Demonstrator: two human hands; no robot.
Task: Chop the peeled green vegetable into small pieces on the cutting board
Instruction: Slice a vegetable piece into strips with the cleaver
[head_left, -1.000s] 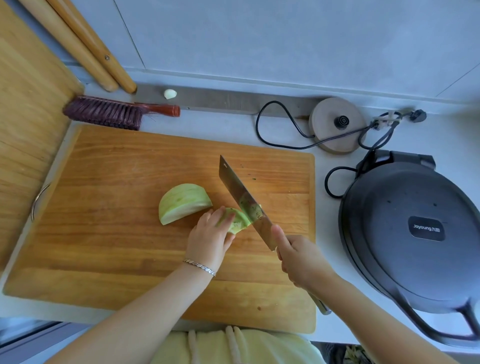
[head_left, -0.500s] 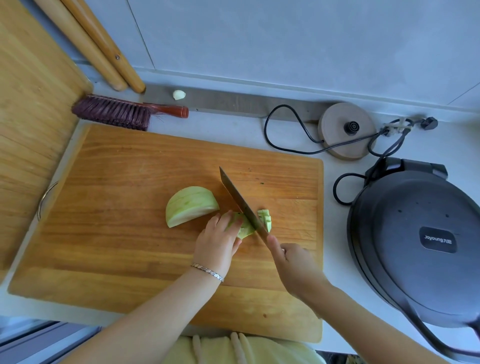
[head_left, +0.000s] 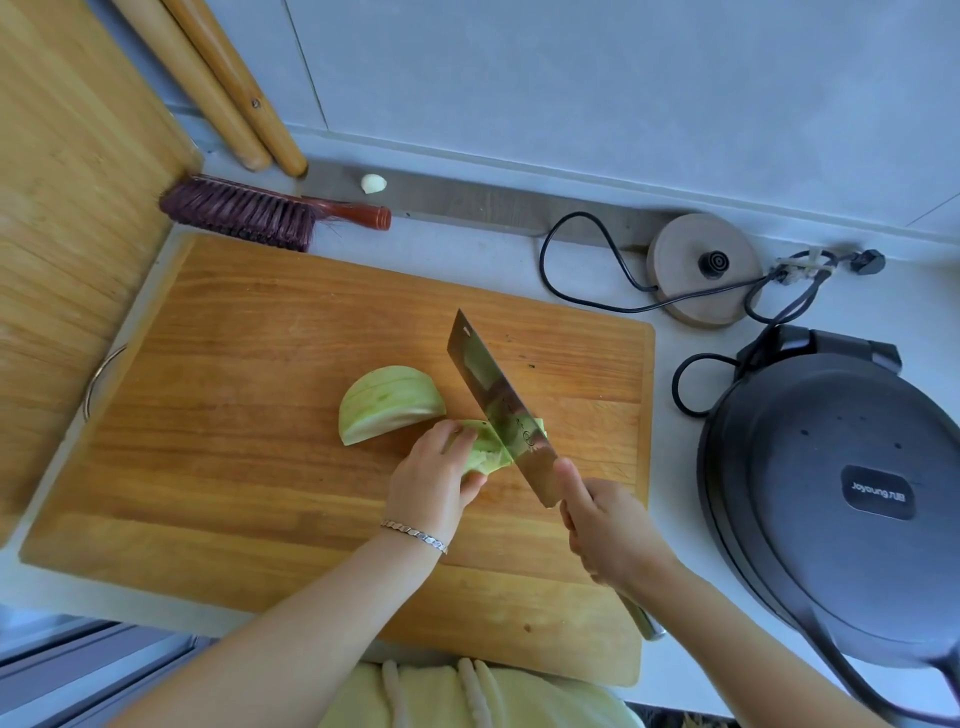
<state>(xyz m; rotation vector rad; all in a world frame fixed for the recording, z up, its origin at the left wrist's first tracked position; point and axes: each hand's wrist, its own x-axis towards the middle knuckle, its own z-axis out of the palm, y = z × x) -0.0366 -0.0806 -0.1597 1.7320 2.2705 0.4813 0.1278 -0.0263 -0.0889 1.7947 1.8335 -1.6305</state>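
In the head view, the knife (head_left: 500, 410) is gripped at its handle by the right hand (head_left: 610, 530), and the small green piece (head_left: 485, 451) is held down on the board (head_left: 234, 415) by the curled fingers of the left hand (head_left: 431, 480). Compared with half a second ago, the blade has been lifted out of the cut and is leaned over the piece again, so one slice is judged finished and the next one prepared. The big wedge (head_left: 389, 402) is left whole just beside the left hand, so much chopping remains.

One cleaver (head_left: 493, 400), one brush (head_left: 244, 210), two rolling pins (head_left: 244, 98) (both wooden), one griddle (head_left: 831, 493).
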